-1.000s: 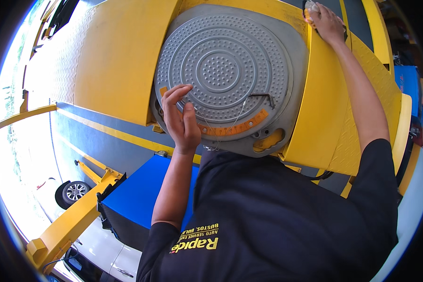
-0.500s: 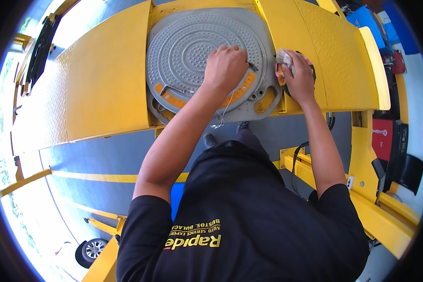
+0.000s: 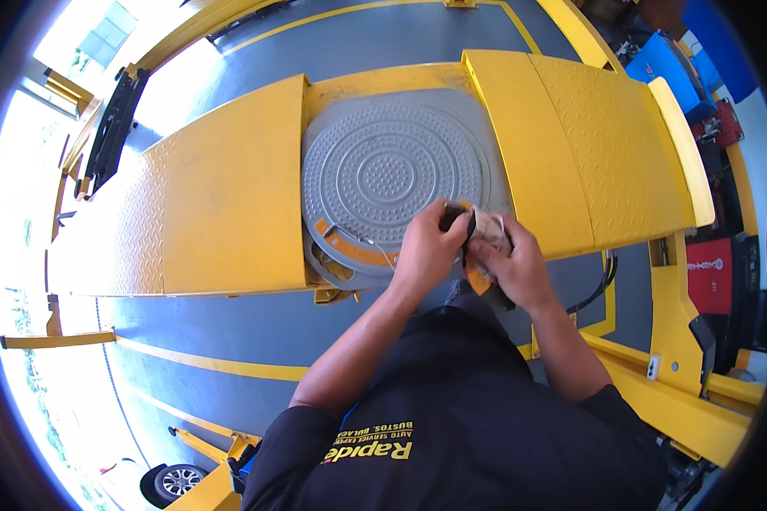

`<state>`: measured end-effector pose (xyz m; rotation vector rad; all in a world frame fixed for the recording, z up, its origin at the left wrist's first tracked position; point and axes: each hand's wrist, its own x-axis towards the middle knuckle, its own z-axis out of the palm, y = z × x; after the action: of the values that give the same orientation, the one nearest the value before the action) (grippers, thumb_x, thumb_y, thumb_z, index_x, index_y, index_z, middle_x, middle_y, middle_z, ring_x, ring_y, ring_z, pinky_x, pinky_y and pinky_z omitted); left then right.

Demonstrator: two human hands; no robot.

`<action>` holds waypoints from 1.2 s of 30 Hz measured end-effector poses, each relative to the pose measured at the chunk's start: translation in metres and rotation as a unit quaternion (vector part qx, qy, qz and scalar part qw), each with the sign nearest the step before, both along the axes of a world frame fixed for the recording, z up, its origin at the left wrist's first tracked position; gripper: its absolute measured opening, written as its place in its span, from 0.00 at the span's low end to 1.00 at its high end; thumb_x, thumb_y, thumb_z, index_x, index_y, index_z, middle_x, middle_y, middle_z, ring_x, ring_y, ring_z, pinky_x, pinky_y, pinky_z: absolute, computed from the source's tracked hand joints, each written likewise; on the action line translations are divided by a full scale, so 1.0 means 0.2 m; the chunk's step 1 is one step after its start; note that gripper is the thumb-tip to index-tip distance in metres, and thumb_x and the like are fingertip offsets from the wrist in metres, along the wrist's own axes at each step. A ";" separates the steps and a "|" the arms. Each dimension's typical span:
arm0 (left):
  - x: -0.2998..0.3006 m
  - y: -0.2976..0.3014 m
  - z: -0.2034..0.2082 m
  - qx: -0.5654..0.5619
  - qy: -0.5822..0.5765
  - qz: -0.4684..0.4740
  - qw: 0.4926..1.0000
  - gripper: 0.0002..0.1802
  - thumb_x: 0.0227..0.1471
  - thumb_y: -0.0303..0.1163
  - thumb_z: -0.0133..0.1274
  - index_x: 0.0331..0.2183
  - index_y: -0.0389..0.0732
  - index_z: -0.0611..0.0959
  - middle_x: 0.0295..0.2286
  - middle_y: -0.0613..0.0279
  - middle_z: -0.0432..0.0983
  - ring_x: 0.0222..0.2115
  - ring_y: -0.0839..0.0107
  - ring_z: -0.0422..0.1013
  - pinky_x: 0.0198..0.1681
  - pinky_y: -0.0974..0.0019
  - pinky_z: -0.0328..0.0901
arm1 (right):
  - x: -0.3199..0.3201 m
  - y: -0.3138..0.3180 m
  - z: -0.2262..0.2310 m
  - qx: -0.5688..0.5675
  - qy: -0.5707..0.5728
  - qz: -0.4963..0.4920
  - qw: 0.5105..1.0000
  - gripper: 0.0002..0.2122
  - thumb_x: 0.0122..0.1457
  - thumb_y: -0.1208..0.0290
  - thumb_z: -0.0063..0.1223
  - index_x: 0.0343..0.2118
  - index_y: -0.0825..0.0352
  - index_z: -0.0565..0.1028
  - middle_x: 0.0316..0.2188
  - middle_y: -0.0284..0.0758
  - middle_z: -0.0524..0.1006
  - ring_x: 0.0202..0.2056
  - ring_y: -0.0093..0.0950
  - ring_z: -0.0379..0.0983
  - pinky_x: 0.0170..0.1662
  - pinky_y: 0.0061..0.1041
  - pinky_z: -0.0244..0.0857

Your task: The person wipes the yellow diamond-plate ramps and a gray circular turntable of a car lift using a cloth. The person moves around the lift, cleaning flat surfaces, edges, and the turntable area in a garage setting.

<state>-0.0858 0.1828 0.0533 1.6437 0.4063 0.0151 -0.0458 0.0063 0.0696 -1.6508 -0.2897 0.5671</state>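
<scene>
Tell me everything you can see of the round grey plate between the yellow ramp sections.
The round grey plate looks like metal, its face patterned with raised dots and concentric rings. It lies flat on a larger grey base. An orange strip curves along its near edge, with a thin metal piece there. The left hand hides part of that edge; whether it touches is unclear.

Fisheye view from the head, facing down, fairly close

Off-white cloth, grey plate with dotted rings
</scene>
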 end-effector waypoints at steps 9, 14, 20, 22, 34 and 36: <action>-0.13 0.07 -0.07 -0.142 -0.059 -0.003 0.988 0.16 0.64 0.30 0.61 0.49 0.30 0.84 0.52 0.61 0.70 0.54 0.72 0.71 0.56 0.65 0.70 | 0.06 0.07 -0.18 0.236 0.173 0.053 0.955 0.18 0.66 0.75 0.62 0.57 0.68 0.71 0.38 0.31 0.79 0.38 0.21 0.79 0.41 0.23 0.74; -0.18 0.34 0.05 0.145 -0.094 -0.046 0.984 0.23 0.62 0.35 0.64 0.55 0.37 0.82 0.58 0.56 0.70 0.60 0.57 0.67 0.64 0.54 0.63 | 0.04 0.11 -0.10 0.176 0.103 0.004 0.979 0.15 0.65 0.78 0.60 0.53 0.69 0.73 0.35 0.32 0.78 0.34 0.21 0.78 0.38 0.24 0.75; -0.25 0.75 -0.04 0.478 -0.028 -0.186 0.858 0.39 0.58 0.56 0.63 0.66 0.54 0.74 0.71 0.57 0.57 0.73 0.48 0.48 0.74 0.43 0.49 | -0.06 0.02 -0.25 0.120 -0.018 -0.197 0.973 0.10 0.64 0.76 0.59 0.46 0.69 0.76 0.33 0.31 0.77 0.29 0.20 0.76 0.33 0.24 0.74; -0.19 0.80 -0.05 0.492 -0.061 -0.248 0.833 0.39 0.59 0.57 0.62 0.67 0.55 0.73 0.71 0.56 0.55 0.73 0.49 0.46 0.74 0.43 0.48 | -0.12 -0.03 -0.30 0.050 -0.056 -0.250 0.965 0.08 0.65 0.74 0.59 0.44 0.70 0.77 0.32 0.31 0.77 0.29 0.19 0.75 0.33 0.24 0.73; 0.15 0.64 -0.29 0.535 -0.147 -0.311 0.772 0.42 0.64 0.66 0.47 0.72 0.56 0.64 0.74 0.55 0.43 0.75 0.48 0.38 0.76 0.38 0.32 | -0.32 -0.09 -0.37 -0.108 -0.045 -0.316 0.942 0.12 0.66 0.65 0.62 0.41 0.70 0.78 0.28 0.29 0.76 0.26 0.17 0.70 0.31 0.24 0.67; 0.18 0.62 -0.29 0.539 -0.113 -0.317 0.772 0.44 0.64 0.67 0.45 0.72 0.56 0.63 0.75 0.54 0.42 0.75 0.47 0.38 0.75 0.37 0.31 | -0.31 -0.07 -0.38 -0.105 -0.035 -0.326 0.939 0.12 0.66 0.65 0.62 0.42 0.70 0.78 0.27 0.29 0.76 0.26 0.17 0.70 0.30 0.24 0.66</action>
<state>-0.0495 0.3075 -0.0054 2.8141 -0.4911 -0.0746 -0.1069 -0.0083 -0.0060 -1.8456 0.2794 0.0329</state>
